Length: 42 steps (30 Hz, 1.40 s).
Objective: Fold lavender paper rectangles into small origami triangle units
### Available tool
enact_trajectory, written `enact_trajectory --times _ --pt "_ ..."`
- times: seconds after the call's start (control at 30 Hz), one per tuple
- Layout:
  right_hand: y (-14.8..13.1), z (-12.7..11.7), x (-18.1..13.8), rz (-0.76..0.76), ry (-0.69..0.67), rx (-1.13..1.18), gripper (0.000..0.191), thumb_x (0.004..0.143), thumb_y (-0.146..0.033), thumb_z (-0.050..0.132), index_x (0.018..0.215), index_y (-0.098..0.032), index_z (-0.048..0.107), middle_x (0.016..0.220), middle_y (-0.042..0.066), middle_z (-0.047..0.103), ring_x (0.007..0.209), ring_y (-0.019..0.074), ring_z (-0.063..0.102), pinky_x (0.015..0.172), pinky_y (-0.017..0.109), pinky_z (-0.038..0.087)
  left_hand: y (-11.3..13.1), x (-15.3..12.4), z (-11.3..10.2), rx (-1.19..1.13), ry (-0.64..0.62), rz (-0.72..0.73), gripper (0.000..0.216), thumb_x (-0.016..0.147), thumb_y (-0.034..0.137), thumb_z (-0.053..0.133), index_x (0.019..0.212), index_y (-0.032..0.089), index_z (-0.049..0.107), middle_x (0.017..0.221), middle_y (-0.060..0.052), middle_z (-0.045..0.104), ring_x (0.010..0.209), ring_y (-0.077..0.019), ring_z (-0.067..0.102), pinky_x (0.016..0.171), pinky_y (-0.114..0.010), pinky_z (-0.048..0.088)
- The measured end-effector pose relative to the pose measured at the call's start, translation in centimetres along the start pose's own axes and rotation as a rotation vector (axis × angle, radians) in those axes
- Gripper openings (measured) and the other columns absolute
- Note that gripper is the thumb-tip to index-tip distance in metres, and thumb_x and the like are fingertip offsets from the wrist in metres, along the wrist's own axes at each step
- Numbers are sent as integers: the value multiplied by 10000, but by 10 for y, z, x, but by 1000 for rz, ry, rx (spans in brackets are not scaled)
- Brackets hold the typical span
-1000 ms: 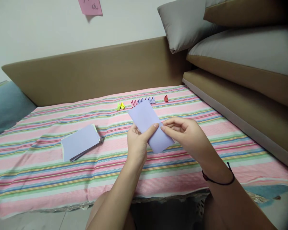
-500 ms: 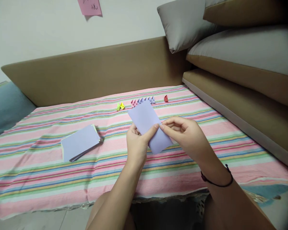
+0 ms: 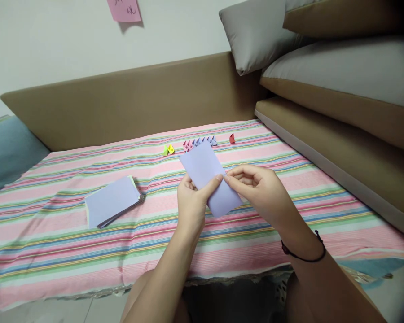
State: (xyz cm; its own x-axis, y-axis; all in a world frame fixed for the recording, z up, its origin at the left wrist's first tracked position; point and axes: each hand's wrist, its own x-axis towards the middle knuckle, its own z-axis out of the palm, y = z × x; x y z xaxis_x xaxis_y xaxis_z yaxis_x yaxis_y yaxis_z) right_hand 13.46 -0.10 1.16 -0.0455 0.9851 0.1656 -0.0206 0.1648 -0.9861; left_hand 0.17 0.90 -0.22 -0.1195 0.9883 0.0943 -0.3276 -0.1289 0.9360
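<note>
A sheet of purple paper (image 3: pixel 204 166) is held up in front of me, tilted, above the striped cloth. My left hand (image 3: pixel 193 199) is closed on it, thumb on the face and the fingers behind, mostly hidden. At the paper's right edge, my right hand (image 3: pixel 259 188) pinches it between thumb and forefinger, close to my left thumb. Beyond the paper's top stands a row of small folded pink and purple paper pieces (image 3: pixel 202 141), partly covered by it. Two yellow-green folded pieces (image 3: pixel 169 150) sit left of that row, and a red folded piece (image 3: pixel 232 138) sits to the right.
On the left, a stack of paper sheets (image 3: pixel 114 202) with purple on top lies on the striped cloth (image 3: pixel 54 251). Brown and grey cushions (image 3: pixel 340 89) are piled at the right. A brown backrest (image 3: pixel 138 98) runs along the wall, with a blue cushion (image 3: pixel 13 152) at far left.
Both hands keep nearly the same hold on the purple paper. The view has shifted very slightly; nothing else visibly moved.
</note>
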Motion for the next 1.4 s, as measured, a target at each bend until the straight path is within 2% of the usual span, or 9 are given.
enact_trajectory --times 0.2,0.37,0.6,0.87,1.0,1.2,1.4 --pt "-1 0 -1 1 1 17 110 740 -272 681 762 -167 655 724 26 678 677 158 645 568 233 505 1 -1 0 -11 -9 5 297 599 251 814 809 129 643 805 -39 713 687 -139 642 628 -231 494" --pt "0 0 0 -16 50 6 170 742 -334 698 810 -183 658 711 16 673 644 147 633 513 215 479 1 -1 -1 29 -9 -2 309 603 260 812 828 125 649 820 -48 711 698 -150 643 624 -240 500" --pt "6 1 2 -86 88 -31 153 761 -322 684 776 -170 689 791 47 707 733 176 659 620 255 523 2 0 -1 98 14 6 375 574 276 825 864 127 640 820 -56 716 699 -170 650 614 -252 506" --pt "3 7 1 -125 144 -89 137 783 -301 658 772 -165 666 785 37 692 726 158 646 611 234 521 3 3 -2 111 6 10 353 573 270 826 848 145 644 777 -31 731 679 -161 662 606 -237 507" --pt "6 4 4 -96 158 -53 147 778 -312 663 762 -167 661 773 35 689 712 151 639 602 232 511 5 5 -5 86 -41 -31 367 600 265 813 899 145 638 772 -43 744 657 -162 673 608 -251 520" --pt "15 -6 11 8 169 68 213 732 -366 710 776 -162 668 710 25 667 685 160 632 611 261 512 6 12 -13 124 -16 -75 315 578 247 828 794 139 626 637 -17 722 576 -116 643 606 -220 501" --pt "19 -11 15 30 170 117 192 727 -341 712 762 -158 667 736 32 692 689 156 646 657 271 524 6 19 -20 120 -7 -131 333 540 239 848 792 141 653 644 -13 726 629 -125 661 687 -249 525"
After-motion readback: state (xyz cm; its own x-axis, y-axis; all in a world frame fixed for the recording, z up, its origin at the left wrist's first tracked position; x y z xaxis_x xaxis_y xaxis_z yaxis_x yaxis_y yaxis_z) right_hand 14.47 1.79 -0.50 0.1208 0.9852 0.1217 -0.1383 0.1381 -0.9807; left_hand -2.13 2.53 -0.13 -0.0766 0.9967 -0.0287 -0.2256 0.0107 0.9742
